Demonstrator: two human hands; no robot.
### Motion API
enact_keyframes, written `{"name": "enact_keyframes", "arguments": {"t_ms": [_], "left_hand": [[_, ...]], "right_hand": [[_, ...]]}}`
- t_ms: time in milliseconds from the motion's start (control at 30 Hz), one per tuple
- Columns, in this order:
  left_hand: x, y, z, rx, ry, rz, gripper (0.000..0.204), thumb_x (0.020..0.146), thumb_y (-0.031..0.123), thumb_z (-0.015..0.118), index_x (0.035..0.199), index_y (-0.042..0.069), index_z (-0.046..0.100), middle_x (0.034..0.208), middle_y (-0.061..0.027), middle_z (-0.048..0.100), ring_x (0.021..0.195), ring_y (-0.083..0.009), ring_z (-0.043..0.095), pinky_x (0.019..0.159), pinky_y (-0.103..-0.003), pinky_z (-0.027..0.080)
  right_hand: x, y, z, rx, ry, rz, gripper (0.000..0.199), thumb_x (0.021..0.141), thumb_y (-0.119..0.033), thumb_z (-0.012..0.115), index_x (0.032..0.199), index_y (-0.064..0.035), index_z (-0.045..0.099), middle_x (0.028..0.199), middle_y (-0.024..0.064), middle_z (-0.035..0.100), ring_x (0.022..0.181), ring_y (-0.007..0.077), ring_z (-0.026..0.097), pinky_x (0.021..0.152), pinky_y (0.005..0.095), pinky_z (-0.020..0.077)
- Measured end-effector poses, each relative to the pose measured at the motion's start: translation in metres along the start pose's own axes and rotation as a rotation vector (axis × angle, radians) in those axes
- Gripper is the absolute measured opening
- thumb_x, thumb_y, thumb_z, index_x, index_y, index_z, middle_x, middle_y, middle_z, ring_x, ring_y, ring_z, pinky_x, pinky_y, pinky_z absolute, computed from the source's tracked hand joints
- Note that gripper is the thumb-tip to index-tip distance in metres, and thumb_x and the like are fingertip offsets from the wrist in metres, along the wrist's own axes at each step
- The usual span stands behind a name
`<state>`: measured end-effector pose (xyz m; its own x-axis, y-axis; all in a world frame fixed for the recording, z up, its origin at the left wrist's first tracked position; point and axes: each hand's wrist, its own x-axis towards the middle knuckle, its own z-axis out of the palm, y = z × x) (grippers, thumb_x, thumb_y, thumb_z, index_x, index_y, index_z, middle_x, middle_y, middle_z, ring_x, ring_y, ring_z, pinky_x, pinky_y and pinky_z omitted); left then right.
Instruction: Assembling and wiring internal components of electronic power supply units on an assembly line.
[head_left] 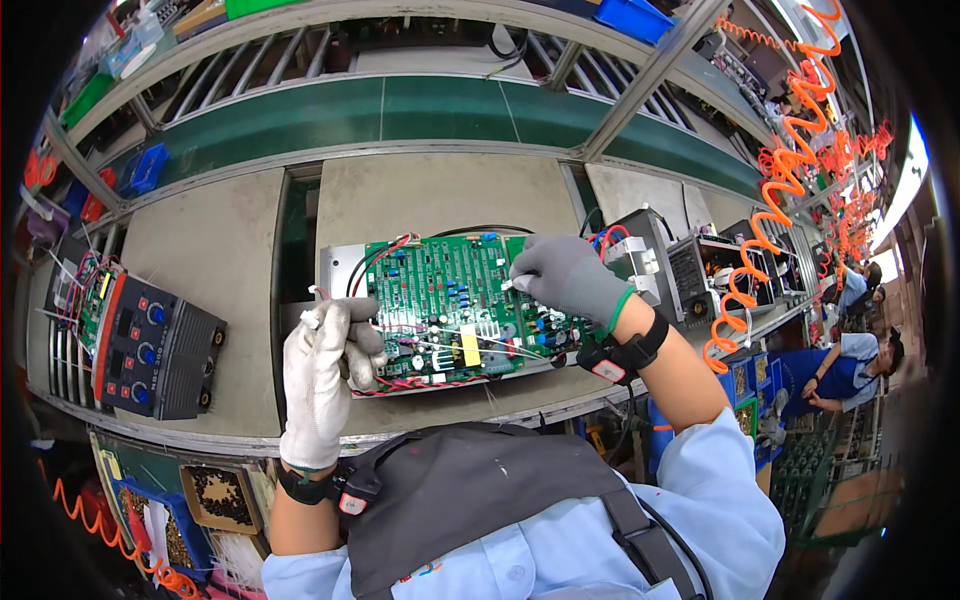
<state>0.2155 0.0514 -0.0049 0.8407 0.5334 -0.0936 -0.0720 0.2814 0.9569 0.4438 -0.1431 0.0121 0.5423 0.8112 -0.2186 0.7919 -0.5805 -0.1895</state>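
A green circuit board [455, 275] packed with components lies on a metal plate in front of me, red and black wires along its edges. At its left end my left hand [325, 350], in a white glove, pinches a small white connector [311, 319]. Over the board's right part, my right hand [570, 275], in a grey glove, has its fingers closed close to the surface. A speck of white shows at those fingertips, but what they hold is hidden. Below the hands, a yellow-wrapped transformer [470, 344] and pale cable ties [505, 345] sit on the board.
A black and orange control box [155, 350] with blue knobs stands at left. Open metal units [705, 270] with wiring are at right, behind an orange coiled hose [775, 215]. A green conveyor belt [430, 108] runs beyond the bench. Parts bins [222, 497] sit lower left; another person [835, 370] stands far right.
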Motion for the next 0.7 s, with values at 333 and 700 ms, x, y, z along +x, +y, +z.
{"name": "enact_keyframes", "arguments": {"t_ms": [333, 700], "left_hand": [[-0.001, 0.003, 0.003, -0.008, 0.069, -0.033, 0.040, 0.101, 0.033, 0.045, 0.104, -0.004, 0.059, 0.069, -0.0030, 0.056, 0.048, -0.0045, 0.046, 0.055, -0.021, 0.047], [0.002, 0.004, 0.002, 0.006, 0.018, -0.035, 0.042, 0.100, 0.035, 0.047, 0.105, -0.004, 0.060, 0.070, -0.0038, 0.060, 0.052, -0.0067, 0.052, 0.052, -0.019, 0.044]], "right_hand": [[0.011, -0.008, -0.003, -0.101, -0.065, -0.014, 0.013, 0.079, -0.021, 0.061, 0.080, -0.0107, 0.068, 0.083, 0.0094, 0.062, 0.082, 0.0294, 0.063, 0.072, 0.0413, 0.0493], [0.014, -0.002, 0.013, -0.118, -0.005, -0.083, 0.012, 0.077, -0.018, 0.061, 0.080, -0.0098, 0.069, 0.083, 0.0112, 0.064, 0.080, 0.0313, 0.063, 0.072, 0.0423, 0.0500]]}}
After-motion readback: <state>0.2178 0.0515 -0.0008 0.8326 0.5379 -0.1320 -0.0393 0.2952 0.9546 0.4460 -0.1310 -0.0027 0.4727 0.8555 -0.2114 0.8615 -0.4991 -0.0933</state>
